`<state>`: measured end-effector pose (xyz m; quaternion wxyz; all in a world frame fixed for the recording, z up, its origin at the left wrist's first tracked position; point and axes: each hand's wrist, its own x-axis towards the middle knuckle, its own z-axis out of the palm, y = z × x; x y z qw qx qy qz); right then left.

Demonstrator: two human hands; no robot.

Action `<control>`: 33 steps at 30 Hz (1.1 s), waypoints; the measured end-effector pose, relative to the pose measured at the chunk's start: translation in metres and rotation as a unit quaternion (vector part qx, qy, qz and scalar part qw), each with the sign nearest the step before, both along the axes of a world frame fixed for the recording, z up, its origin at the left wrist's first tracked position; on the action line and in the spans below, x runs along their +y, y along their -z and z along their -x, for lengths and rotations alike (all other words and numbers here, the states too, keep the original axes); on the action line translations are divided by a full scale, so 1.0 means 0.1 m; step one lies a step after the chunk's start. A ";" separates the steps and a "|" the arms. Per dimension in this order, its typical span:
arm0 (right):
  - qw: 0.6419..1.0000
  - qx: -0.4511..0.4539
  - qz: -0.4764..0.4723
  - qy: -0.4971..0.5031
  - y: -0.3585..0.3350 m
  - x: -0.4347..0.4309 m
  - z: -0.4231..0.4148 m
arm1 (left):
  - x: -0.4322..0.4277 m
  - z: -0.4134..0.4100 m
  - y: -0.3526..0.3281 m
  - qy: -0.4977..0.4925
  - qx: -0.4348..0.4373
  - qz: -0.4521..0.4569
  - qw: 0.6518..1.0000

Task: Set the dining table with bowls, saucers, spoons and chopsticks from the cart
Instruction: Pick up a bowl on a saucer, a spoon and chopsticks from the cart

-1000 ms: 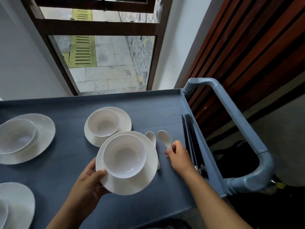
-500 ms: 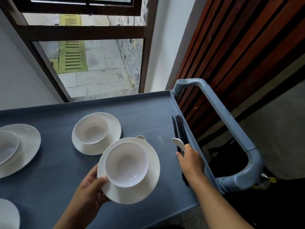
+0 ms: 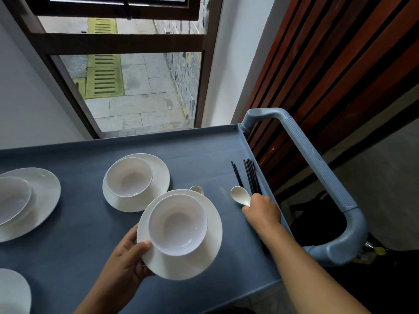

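The step in hand looks like gathering one place setting from the cart [image 3: 68, 257]: the left hand [image 3: 127, 261] pinches the rim of a saucer [image 3: 192, 264] carrying a bowl [image 3: 178, 225], held above the cart's top. The right hand [image 3: 263, 210] grips a white spoon [image 3: 239, 194] by its handle, against the black chopsticks [image 3: 250, 175] at the cart's right edge. Next it must likely pick out one pair without dropping the spoon.

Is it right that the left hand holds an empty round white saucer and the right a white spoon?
No: the head view shows the left hand holding a round white saucer bearing a white bowl; the right hand holds the white spoon.
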<state>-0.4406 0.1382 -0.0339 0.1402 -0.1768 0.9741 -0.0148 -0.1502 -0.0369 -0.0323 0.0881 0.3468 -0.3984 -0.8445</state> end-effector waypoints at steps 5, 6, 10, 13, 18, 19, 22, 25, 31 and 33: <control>0.999 -0.012 -0.028 -0.025 -0.05 -0.12 0.05 | -0.06 0.01 -0.05 0.013 0.008 0.001 1.000; 0.999 -0.018 -0.029 -0.022 -0.06 -0.11 0.06 | -0.07 0.01 -0.05 0.011 0.010 0.000 1.000; 0.995 -0.063 0.079 0.013 -0.08 -0.05 0.03 | -0.14 0.02 -0.04 -0.003 0.013 -0.005 1.000; 0.924 -0.193 0.313 0.104 -0.18 -0.08 -0.11 | -0.21 0.00 -0.04 -0.006 0.015 -0.001 1.000; 0.742 -0.358 0.542 0.167 -0.41 -0.22 -0.47 | -0.33 -0.09 -0.11 -0.020 0.028 -0.001 0.999; 0.739 -0.365 0.543 0.160 -0.44 -0.26 -0.54 | -0.35 -0.12 -0.12 -0.022 0.028 0.000 0.999; 0.730 -0.388 0.541 0.152 -0.52 -0.42 -0.74 | -0.42 -0.22 -0.13 -0.024 0.029 0.003 0.999; 0.707 -0.425 0.549 0.138 -0.56 -0.54 -0.93 | -0.48 -0.35 -0.15 -0.038 0.023 0.005 0.999; 0.703 -0.460 0.533 0.099 -0.59 -0.80 -1.26 | -0.56 -0.61 -0.25 -0.072 0.022 0.027 0.997; 0.698 -0.478 0.524 0.099 -0.59 -0.88 -1.31 | -0.57 -0.67 -0.30 -0.086 0.023 0.031 0.995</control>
